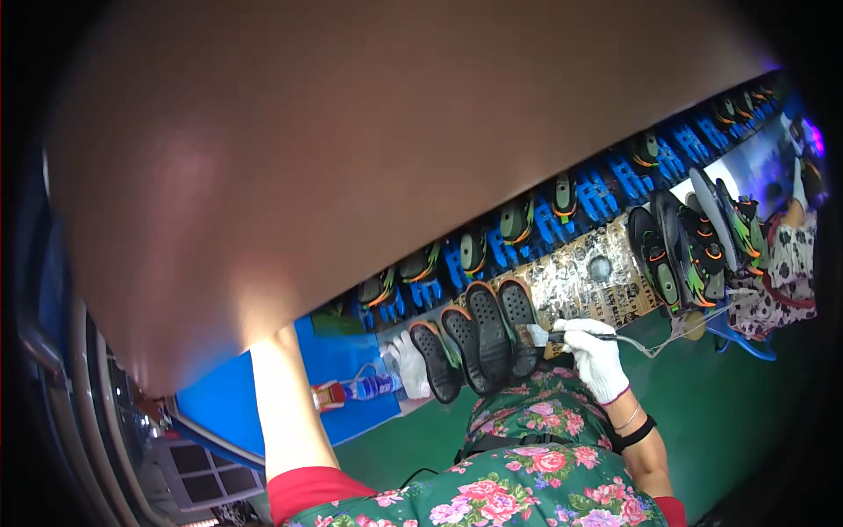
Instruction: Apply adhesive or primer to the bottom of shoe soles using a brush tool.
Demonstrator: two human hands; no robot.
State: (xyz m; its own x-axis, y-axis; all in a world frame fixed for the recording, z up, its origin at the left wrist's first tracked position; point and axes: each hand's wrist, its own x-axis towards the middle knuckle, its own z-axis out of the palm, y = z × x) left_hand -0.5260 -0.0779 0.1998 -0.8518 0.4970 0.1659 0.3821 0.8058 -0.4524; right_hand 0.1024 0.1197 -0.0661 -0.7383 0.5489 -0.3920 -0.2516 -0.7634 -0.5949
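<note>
My right hand [599, 358], in a white knit glove, is closed round a brush [540, 335] with a thin grey tube running from its back end. The pale brush head touches or lies just over the inside of a black shoe sole [524, 342] with small holes and an orange rim. More such soles [487, 338] stand in a row to its left, at my lap and the bench edge. My left forearm [285, 395] reaches up. The brown blur [263, 176] across the upper view appears to be my left hand, very near the camera; its fingers cannot be made out.
Beyond the soles runs a conveyor with blue racks [597, 195] carrying dark sandals. Taped cardboard [601, 272] covers the bench. More sandals [676, 246] are piled at right, near another person [781, 272]. A bottle [373, 386] and a white glove [408, 364] lie left.
</note>
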